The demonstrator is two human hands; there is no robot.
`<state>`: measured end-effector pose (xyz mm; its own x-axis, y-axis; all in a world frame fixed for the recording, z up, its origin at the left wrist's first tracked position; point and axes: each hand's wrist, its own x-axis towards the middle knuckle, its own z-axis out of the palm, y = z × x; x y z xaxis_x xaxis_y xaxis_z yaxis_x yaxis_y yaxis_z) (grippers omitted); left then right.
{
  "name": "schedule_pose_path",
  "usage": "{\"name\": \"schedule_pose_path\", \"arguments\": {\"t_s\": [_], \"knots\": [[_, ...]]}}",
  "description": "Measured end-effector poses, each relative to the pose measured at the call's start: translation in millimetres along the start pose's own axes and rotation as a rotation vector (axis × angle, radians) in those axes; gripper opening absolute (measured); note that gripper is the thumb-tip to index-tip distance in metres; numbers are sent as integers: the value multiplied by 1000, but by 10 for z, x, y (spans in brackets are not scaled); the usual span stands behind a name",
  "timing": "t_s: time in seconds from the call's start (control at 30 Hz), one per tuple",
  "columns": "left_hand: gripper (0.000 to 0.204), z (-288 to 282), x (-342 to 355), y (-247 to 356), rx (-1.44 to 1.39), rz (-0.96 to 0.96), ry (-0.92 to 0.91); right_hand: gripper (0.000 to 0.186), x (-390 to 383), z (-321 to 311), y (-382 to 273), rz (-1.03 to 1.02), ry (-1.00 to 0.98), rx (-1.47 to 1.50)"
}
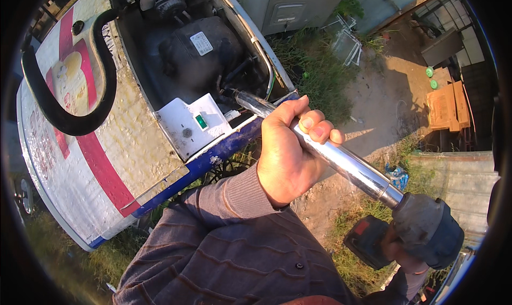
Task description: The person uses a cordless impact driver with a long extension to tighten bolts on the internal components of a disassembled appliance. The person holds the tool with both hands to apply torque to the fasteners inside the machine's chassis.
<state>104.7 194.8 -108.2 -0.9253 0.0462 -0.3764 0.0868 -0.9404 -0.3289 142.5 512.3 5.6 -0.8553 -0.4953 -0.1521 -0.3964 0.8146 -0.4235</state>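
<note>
My left hand [290, 150] is wrapped round the shiny chrome tube [349, 163] of a cordless power tool [426, 227] with a dark body and a black battery pack. Shadow covers much of my right hand [408, 259], which is closed round the tool's grip at lower right. From there the tube slants up and left into the open compartment of a worn white appliance. Its far end lies close to a black compressor [205, 49] with a pale label. Whether the tip touches anything, I cannot tell. A white panel with a green switch [201, 122] sits just left of the tube.
The appliance casing [114, 145] has red stripes, blue edging and a thick black curved handle [69, 121]. A grey metal cabinet [298, 9] stands behind. Grass and dirt ground lie to the right, with cardboard [447, 107] and a white metal frame [349, 41] farther off.
</note>
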Motion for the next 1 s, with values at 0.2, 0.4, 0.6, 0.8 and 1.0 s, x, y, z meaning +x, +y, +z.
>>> {"name": "schedule_pose_path", "arguments": {"t_s": [0.2,0.4,0.6,0.8,1.0], "knots": [[33,-23,12,15,-15,-18,-25,47,51,-16,-36,-103,46,-206],[31,-26,15,11,-22,-33,-39,50,76,-36,22,-185,87,-387],[30,4,9,-9,17,15,-31,52,131,-50,39,-216,83,-491],[31,0,19,-15,31,22,-12,55,114,-19,7,-216,60,-536],[32,-5,22,-5,58,18,0,58,105,-10,-6,-204,3,-530]]}}
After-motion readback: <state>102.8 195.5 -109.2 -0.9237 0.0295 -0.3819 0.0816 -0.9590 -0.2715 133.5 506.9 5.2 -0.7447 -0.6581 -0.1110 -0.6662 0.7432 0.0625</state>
